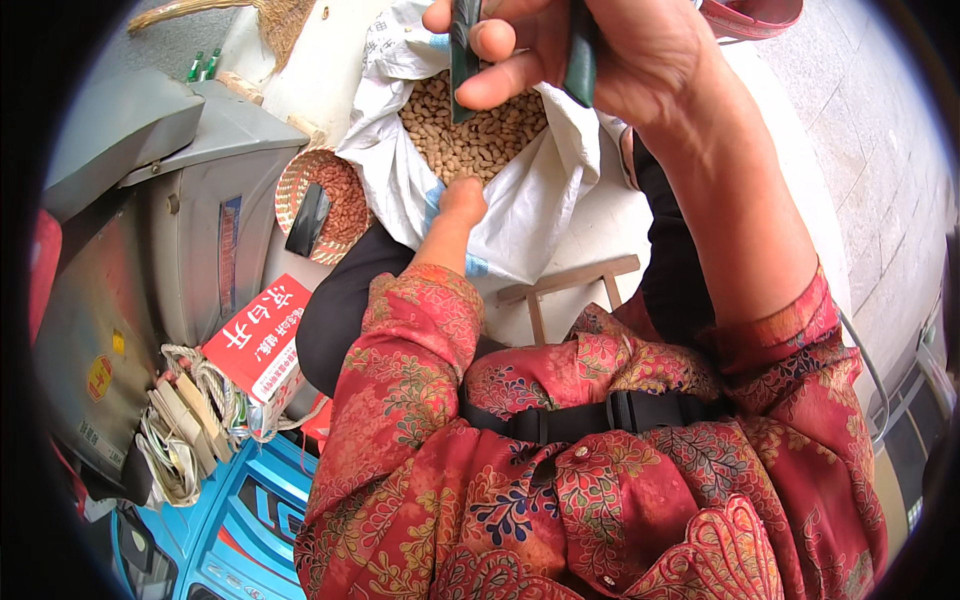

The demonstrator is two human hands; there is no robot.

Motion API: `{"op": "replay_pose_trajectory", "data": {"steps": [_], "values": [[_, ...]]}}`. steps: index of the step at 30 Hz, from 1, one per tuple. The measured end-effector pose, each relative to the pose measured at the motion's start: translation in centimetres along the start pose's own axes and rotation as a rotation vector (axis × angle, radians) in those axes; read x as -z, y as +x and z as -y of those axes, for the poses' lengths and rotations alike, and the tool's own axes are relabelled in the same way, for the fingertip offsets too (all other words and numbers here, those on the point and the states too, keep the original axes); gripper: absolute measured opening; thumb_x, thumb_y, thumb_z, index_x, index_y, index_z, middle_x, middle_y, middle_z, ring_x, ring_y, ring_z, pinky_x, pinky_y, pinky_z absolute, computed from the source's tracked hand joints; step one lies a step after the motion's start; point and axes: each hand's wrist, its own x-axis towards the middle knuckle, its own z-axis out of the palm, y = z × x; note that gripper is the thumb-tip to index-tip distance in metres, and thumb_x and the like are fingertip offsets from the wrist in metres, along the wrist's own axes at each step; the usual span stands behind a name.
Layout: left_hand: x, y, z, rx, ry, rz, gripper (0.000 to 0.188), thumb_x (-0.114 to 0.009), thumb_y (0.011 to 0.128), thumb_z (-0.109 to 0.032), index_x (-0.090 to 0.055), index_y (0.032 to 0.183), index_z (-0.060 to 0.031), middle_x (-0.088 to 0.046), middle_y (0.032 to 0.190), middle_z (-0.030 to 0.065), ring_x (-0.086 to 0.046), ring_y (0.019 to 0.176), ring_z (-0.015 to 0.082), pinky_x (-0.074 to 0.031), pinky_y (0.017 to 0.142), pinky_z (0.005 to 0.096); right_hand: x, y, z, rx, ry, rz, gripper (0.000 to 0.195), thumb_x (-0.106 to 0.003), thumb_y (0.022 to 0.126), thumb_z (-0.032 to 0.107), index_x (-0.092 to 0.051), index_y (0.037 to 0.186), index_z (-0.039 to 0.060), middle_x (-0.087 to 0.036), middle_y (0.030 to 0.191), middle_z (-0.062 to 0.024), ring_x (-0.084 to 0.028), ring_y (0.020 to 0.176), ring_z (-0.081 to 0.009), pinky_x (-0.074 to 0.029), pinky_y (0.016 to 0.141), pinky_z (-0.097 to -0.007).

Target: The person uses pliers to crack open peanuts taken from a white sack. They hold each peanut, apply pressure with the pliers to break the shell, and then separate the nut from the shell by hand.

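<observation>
A white woven sack (517, 225) stands before me with its mouth spread wide, full of peanuts in their shells (480, 146). My left hand (463, 201) reaches to the near side of the peanuts. Its fingertips are hidden, so I cannot tell whether it grips any. Above the sack, close to the camera, my right hand (600, 52) holds a tool with two dark green handles (581, 64), which stand apart. The tool's upper part lies beyond the top edge of the view. Left of the sack, a woven basket (289, 176) contains reddish shelled peanuts (346, 206) and a shiny black object (307, 221).
A grey metal machine (225, 169) stands at the left. Below it are a red and white box (259, 322), rope (206, 371) and a blue plastic item (225, 517). A wooden frame (570, 279) lies between my legs. A straw broom (289, 30) and red basin (757, 19) are farther off.
</observation>
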Motion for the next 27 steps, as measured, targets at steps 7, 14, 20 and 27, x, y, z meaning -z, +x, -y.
{"op": "replay_pose_trajectory", "data": {"steps": [7, 14, 20, 27], "values": [[0.1, 0.6, 0.4, -0.070, 0.099, -0.015, 0.034, -0.055, 0.075, 0.000, -0.058, 0.108, -0.0014, -0.053, 0.113, 0.0201, -0.049, 0.110, 0.0358, -0.044, 0.091, 0.0413, 0.1, -1.1, 0.3, -0.053, -0.051, 0.023, 0.031, -0.043, 0.073, -0.003, -0.049, 0.098, -0.0186, -0.063, 0.075, -0.0280, -0.066, 0.061, -0.0319, -0.059, 0.058, -0.0334], [-1.3, 0.9, -0.5, -0.117, 0.144, -0.020, 0.038, -0.056, 0.074, -0.001, -0.054, 0.112, -0.0009, -0.049, 0.117, 0.0223, -0.048, 0.110, 0.0393, -0.045, 0.090, 0.0432, 0.9, -0.3, -0.1, -0.166, 0.114, -0.022, 0.031, -0.045, 0.070, -0.003, -0.052, 0.096, -0.0187, -0.064, 0.072, -0.0262, -0.066, 0.059, -0.0311, -0.059, 0.059, -0.0319], [-1.2, 0.7, -1.3, -0.193, 0.200, 0.071, 0.035, -0.055, 0.077, -0.002, -0.050, 0.112, -0.0002, -0.049, 0.116, 0.0220, -0.051, 0.106, 0.0390, -0.046, 0.086, 0.0450, 0.2, -0.8, 0.2, -0.071, 0.051, 0.019, 0.030, -0.045, 0.070, -0.003, -0.054, 0.094, -0.0178, -0.063, 0.067, -0.0231, -0.065, 0.057, -0.0283, -0.057, 0.056, -0.0307], [-2.8, 2.3, 1.3, -0.161, 0.158, 0.148, 0.034, -0.052, 0.083, -0.010, -0.050, 0.116, -0.0034, -0.057, 0.105, 0.0230, -0.058, 0.098, 0.0382, -0.047, 0.084, 0.0435, 0.9, 0.0, -0.7, -0.239, 0.218, 0.007, 0.029, -0.045, 0.070, -0.003, -0.054, 0.093, -0.0178, -0.062, 0.062, -0.0191, -0.063, 0.053, -0.0272, -0.057, 0.055, -0.0311]]}}
